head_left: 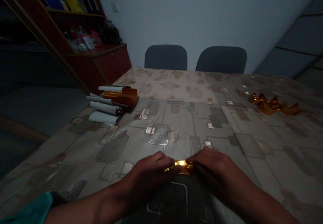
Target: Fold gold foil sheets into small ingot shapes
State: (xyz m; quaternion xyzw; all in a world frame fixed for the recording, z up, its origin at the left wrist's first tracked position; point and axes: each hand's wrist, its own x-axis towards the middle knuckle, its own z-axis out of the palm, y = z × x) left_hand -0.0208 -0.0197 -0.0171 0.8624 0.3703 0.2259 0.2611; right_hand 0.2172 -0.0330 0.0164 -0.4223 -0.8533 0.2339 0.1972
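Observation:
A small piece of shiny gold foil paper [182,163] is held between my two hands, just above or on the near part of the table. My left hand [155,168] grips its left end with the fingers closed. At the right end, the fingers of my right hand [212,165] are closed on the same foil paper. Much of the piece is covered by my fingers, so its full shape is hidden. Farther off to the right lie several folded gold foil pieces [274,104] in a cluster.
Rolled or folded gold sheets with white backs [113,102] lie at the table's left edge. A patterned cloth covers the table [176,86]. Two dark chairs [166,56] stand behind it against the wall. To the left is a red cabinet [113,62] with items on its shelves.

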